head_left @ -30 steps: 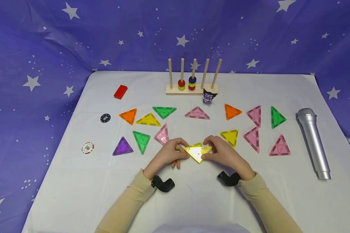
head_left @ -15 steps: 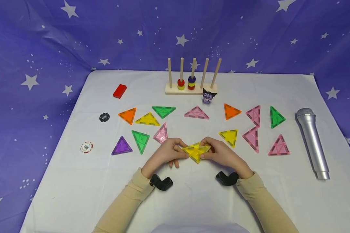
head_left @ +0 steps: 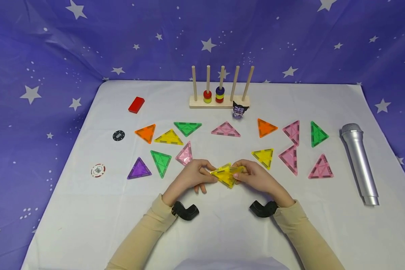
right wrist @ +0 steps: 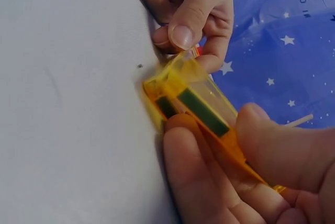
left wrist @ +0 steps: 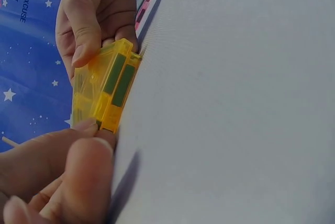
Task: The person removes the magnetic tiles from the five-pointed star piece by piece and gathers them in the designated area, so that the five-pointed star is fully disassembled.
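Two translucent yellow triangular magnetic tiles [head_left: 227,177] are held together just in front of me, overlapping and turned at an angle to each other. My left hand [head_left: 193,175] pinches their left corner between thumb and fingers. At the right corner, my right hand [head_left: 258,178] grips with its thumb on the near face. In the left wrist view the tiles [left wrist: 112,85] stand edge to edge, with dark magnet strips along their rims. The right wrist view shows the tiles [right wrist: 193,103] tilted, partly covered by my right fingers.
Several triangular tiles lie around, including a purple one [head_left: 139,168], a pink one [head_left: 185,153] and a yellow one [head_left: 264,157]. Behind them stand a wooden peg rack [head_left: 219,102] and a small figurine [head_left: 238,111]. A silver microphone [head_left: 360,165] lies right; a red block [head_left: 136,105] lies back left.
The front yellow tile has turned, its right end now higher. My right thumb has moved up along it. The left hand keeps its pinch, and the whole head view has shifted slightly.
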A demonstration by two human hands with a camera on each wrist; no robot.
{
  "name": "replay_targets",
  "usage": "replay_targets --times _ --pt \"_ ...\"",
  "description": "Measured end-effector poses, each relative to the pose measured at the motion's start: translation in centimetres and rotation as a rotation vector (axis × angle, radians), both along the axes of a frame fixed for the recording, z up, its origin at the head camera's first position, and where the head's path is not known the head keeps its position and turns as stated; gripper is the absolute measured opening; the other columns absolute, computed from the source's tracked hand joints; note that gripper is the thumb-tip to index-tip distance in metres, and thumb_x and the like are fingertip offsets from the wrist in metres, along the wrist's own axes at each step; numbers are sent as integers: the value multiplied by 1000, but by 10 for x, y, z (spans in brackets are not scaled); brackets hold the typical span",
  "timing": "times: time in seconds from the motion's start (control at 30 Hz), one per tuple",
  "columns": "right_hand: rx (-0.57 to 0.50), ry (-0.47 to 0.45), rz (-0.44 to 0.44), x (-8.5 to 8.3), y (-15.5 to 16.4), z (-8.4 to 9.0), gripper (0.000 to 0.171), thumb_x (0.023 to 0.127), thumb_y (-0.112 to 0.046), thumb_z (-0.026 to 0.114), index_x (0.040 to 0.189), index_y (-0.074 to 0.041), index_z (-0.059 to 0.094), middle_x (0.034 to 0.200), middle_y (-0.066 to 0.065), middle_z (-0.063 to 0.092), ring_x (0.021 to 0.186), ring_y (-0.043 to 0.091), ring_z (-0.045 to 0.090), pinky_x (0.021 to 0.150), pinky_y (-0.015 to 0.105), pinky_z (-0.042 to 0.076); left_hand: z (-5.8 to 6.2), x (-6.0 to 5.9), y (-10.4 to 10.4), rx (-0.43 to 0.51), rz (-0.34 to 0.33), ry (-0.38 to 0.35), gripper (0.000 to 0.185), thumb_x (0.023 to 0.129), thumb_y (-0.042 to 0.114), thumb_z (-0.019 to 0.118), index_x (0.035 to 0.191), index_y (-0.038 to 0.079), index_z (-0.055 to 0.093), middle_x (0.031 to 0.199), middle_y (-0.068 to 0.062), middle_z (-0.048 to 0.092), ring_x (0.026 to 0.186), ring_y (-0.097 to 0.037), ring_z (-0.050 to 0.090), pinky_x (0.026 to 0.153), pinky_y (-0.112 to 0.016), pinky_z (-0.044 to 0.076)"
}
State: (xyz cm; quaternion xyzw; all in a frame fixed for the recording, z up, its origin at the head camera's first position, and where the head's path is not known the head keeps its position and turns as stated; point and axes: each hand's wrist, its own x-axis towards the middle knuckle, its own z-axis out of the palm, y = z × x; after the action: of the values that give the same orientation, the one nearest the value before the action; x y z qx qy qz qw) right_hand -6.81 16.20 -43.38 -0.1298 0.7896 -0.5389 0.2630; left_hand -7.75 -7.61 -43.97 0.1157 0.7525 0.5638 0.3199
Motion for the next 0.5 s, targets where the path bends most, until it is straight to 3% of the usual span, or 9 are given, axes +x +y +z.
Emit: replay_targets --times 0.3,0.5 --pt "-33 -13 -12 1 -1 2 19 92 -6 51 107 6 48 72 13 58 66 26 57 59 26 42 -1 2 -2 6 6 7 26 79 11 69 102 4 60 74 -6 68 42 -26 58 35 -31 43" --pt "-63 -33 10 5 -1 1 14 94 -8 48 106 -1 47 67 6 44 58 15 41 57 23 35 0 2 -5 -7 -9 12 24 80 12 68 103 6 63 73 -4 68 42 -26 58 36 -33 44"
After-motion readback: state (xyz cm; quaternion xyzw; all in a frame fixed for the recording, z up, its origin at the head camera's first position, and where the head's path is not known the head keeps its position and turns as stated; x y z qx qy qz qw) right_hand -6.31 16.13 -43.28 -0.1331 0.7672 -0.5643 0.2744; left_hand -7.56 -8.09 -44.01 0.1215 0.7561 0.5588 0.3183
